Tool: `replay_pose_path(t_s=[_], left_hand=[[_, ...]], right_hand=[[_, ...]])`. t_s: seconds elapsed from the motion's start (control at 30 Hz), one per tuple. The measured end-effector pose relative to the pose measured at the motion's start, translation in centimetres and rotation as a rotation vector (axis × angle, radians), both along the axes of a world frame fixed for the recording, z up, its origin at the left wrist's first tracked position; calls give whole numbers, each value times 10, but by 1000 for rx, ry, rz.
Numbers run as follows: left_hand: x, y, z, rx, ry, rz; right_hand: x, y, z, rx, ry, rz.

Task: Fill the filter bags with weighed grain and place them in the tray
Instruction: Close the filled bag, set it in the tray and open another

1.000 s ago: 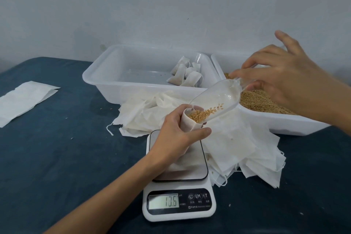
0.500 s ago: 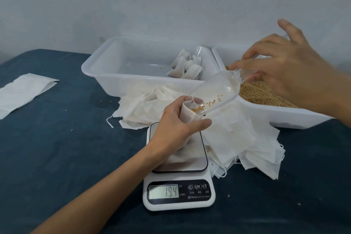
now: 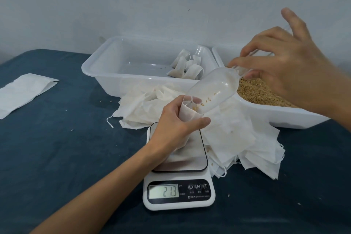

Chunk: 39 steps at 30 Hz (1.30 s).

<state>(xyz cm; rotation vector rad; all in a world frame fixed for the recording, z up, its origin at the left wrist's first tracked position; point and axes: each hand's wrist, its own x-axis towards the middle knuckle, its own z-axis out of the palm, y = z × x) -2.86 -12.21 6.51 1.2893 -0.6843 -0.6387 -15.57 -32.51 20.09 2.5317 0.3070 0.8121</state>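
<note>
On the far left of the dark blue cloth-covered surface (image 3: 47,154) lies a flat white folded filter sheet (image 3: 24,92). Right of it, against the wall, stands a white rectangular plastic tray (image 3: 106,74) with a few filled white filter bags (image 3: 185,66) leaning in its right end. Before the tray sprawls a loose heap of empty white filter bags (image 3: 228,135), reaching behind and right of a white digital kitchen scale (image 3: 179,194) whose display reads 21.3. Over the scale's steel platform the left hand (image 3: 174,129) curls its fingers and thumb round a small white filter bag (image 3: 187,114), holding its mouth open. A clear plastic scoop (image 3: 212,89) tilts down into that mouth, a few grains left inside. The right hand (image 3: 288,70) pinches the scoop's handle, little finger raised. Beneath that hand sits a second white plastic tub (image 3: 284,116) of golden-brown grain (image 3: 258,95).
</note>
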Motion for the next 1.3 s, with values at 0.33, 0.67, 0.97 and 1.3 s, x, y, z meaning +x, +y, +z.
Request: replay_pose_path(t_s=[0.33, 0.67, 0.97, 1.3], left_hand=[[0, 2, 0, 0, 7, 21], [0, 3, 4, 25, -7, 60], [1, 2, 2, 35, -33, 66], [3, -3, -9, 77, -154, 70]], right_hand=[[0, 5, 2, -31, -100, 56], [-4, -12, -8, 370, -65, -115], [-2, -102, -58, 1035, -37, -740], [6, -130, -96, 846, 283, -1111]])
